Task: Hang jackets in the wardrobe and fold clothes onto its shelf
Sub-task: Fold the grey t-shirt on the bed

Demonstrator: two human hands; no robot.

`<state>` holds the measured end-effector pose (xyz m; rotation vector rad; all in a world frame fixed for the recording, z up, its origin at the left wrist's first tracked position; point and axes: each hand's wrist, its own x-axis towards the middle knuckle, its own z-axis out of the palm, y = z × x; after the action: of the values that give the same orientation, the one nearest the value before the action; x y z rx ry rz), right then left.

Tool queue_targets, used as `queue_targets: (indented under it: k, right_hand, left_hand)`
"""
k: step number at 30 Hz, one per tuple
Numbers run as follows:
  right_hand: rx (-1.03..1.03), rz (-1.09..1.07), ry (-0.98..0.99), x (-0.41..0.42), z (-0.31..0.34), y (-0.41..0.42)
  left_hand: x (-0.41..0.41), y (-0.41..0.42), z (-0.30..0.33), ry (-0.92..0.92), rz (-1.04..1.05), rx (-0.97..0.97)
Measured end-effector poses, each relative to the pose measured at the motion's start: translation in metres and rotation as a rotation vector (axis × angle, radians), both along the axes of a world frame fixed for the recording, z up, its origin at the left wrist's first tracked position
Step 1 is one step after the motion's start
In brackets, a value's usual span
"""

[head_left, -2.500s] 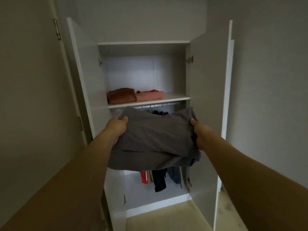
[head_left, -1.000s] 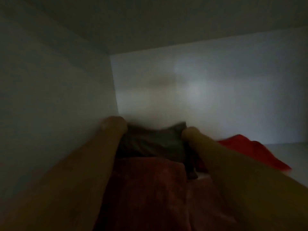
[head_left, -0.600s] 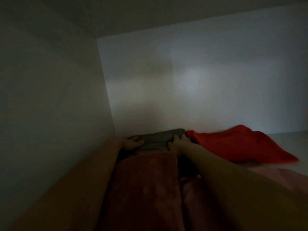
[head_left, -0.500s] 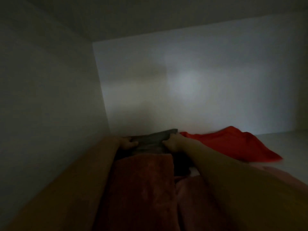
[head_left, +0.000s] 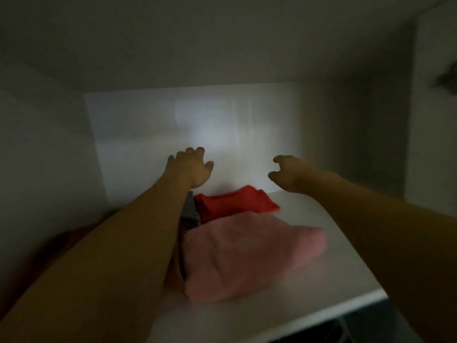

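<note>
I look into the dim wardrobe compartment above the white shelf [head_left: 309, 280]. A folded pink garment [head_left: 249, 258] lies near the shelf's front, with a folded red garment [head_left: 235, 203] behind it. The grey garment [head_left: 190, 214] shows only as a narrow strip left of the red one, mostly hidden by my left forearm. A dark red-brown garment [head_left: 61, 241] lies at the far left, barely visible. My left hand [head_left: 190, 169] hovers above the clothes with fingers spread, holding nothing. Further right, my right hand [head_left: 288, 173] is raised with curled, separated fingers and is empty too.
The compartment's left wall [head_left: 44, 157], back panel [head_left: 197, 134] and right wall [head_left: 346, 132] close in the shelf. A door hinge [head_left: 447, 78] shows blurred at the upper right. Below the shelf's front edge is the dark hanging space [head_left: 346, 330].
Both hands let go of the grey garment, which now rests at the shelf's back left, and have lifted and spread apart. My view has pulled back from the compartment.
</note>
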<state>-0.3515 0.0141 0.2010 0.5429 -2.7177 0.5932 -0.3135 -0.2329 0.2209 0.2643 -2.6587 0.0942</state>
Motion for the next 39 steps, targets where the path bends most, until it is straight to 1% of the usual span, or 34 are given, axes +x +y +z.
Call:
queue_targets:
  k: [4,9,15,18,23,28,31,35,39]
  right_hand:
    - [0.018,-0.114,0.028,0.059,-0.007,0.091]
    - [0.117,-0.315,0.079,0.140,-0.021,0.185]
    - [0.172,-0.543,0.131,0.241,-0.033,0.283]
    - [0.203,-0.593,0.113,0.299,-0.045,0.320]
    - [0.228,-0.692,0.109,0.425,-0.062,0.387]
    - [0.204,-0.835,0.083,0.566,-0.082,0.474]
    - [0.194,-0.901,0.027,0.649,-0.103,0.526]
    - [0.146,-1.025,-0.105,0.742,-0.131,0.594]
    - [0.085,-1.123,-0.126,0.814,-0.149,0.642]
  left_hand:
    - [0.032,0.088,-0.018,0.056,-0.168,-0.056]
    - [0.063,0.192,-0.039,0.084,-0.386,-0.082]
    - [0.102,0.316,-0.052,0.133,-0.698,-0.057]
    - [0.135,0.365,-0.062,0.101,-0.788,-0.043]
    - [0.225,0.447,-0.085,0.085,-0.909,-0.057]
    - [0.344,0.551,-0.102,0.119,-1.034,-0.068]
    - [0.416,0.617,-0.113,0.104,-1.118,-0.044]
    - [0.497,0.692,-0.129,0.042,-1.223,-0.045]
    - [0.559,0.755,-0.160,-0.044,-1.293,-0.084]
